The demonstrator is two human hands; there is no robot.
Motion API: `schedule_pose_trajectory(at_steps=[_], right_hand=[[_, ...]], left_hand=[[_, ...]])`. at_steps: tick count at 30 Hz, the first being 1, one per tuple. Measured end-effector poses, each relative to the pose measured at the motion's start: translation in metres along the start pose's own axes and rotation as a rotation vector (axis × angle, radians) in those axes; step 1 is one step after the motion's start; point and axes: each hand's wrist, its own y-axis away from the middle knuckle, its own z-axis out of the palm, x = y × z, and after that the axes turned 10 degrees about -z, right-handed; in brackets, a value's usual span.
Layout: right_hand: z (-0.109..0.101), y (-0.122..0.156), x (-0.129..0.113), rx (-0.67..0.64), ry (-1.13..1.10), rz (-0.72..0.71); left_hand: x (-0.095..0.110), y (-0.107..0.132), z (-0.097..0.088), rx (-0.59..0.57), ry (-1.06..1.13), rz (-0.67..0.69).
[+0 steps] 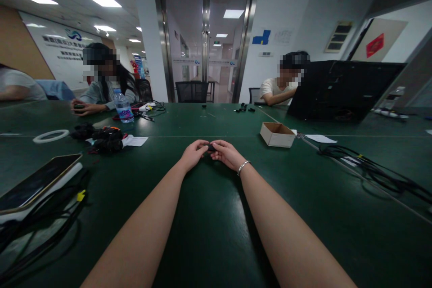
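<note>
Both my forearms stretch out over a dark green table (209, 234). My left hand (193, 155) and my right hand (227, 153) meet in the middle, fingers curled around a small black part (211, 147) pinched between them. A silver bracelet (243, 167) sits on my right wrist. What the black part is I cannot make out.
An open cardboard box (277, 134) stands to the right, cables (371, 171) beyond it. A pile of black parts (101, 138), a tape ring (50, 136) and a phone (37, 182) lie on the left. A water bottle (123, 106), a black laptop (337, 90) and three seated people are across the table.
</note>
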Motion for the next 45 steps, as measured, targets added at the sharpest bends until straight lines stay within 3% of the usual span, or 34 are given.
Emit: schedule_pose_trajectory(at_steps=[22,27,45], right_hand=[[0.0009,-0.0003,0.001,0.031,-0.005,0.002],[0.0007,-0.0004,0.0014,0.045,0.002,0.004],[-0.0002,-0.0018,0.0036,0.044,-0.005,0.004]], left_hand=[[-0.0039,-0.0023,0.0001,-0.016,0.021,-0.02],[-0.0028,-0.0026,0.001,0.028,0.055,-0.078],[-0.0037,-0.0028,0.0008,0.029,0.062,-0.029]])
